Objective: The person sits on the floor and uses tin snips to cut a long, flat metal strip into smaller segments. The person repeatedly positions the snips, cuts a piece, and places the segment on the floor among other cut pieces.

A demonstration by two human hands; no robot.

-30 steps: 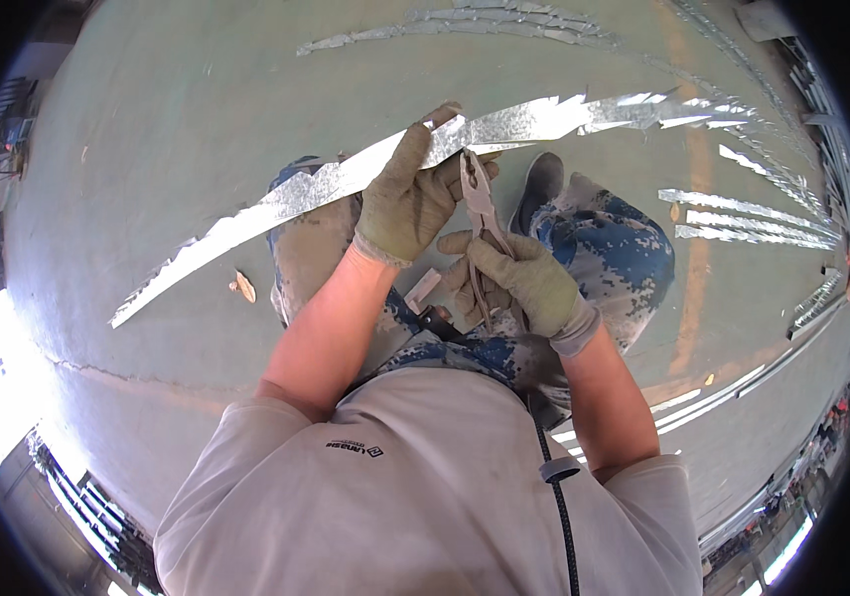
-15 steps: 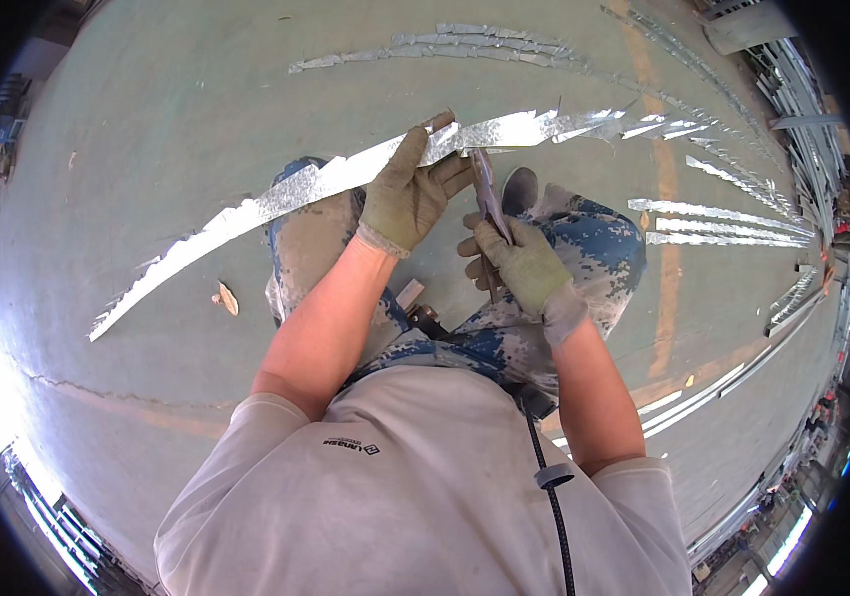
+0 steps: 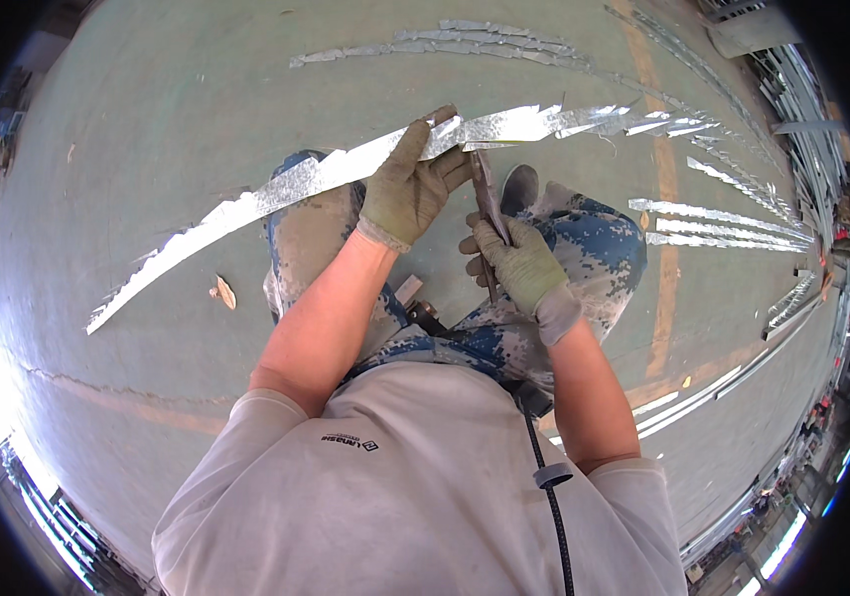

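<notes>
A long, shiny sheet-metal strip (image 3: 331, 177) with jagged notches along its edges stretches across in front of me, over my left knee. My left hand (image 3: 408, 194), in a greenish work glove, grips it near the middle, thumb on the upper face and fingers around the edge. Gloved too, my right hand (image 3: 522, 260) is closed around the handles of dark tin snips (image 3: 486, 189). Their blades point away from me and meet the strip's near edge just right of my left fingertips. How far the jaws are apart cannot be made out.
More notched metal strips (image 3: 485, 45) lie on the green floor (image 3: 177, 119) ahead, and several others (image 3: 723, 226) to the right. Long metal stock (image 3: 812, 129) is piled at the far right. A dry leaf (image 3: 224, 291) lies left of my knee, and an orange line (image 3: 665, 258) runs along the right.
The strip has shifted very slightly, its left end rising a little in view. Both hands keep their grip, and the snips stay at the strip's near edge.
</notes>
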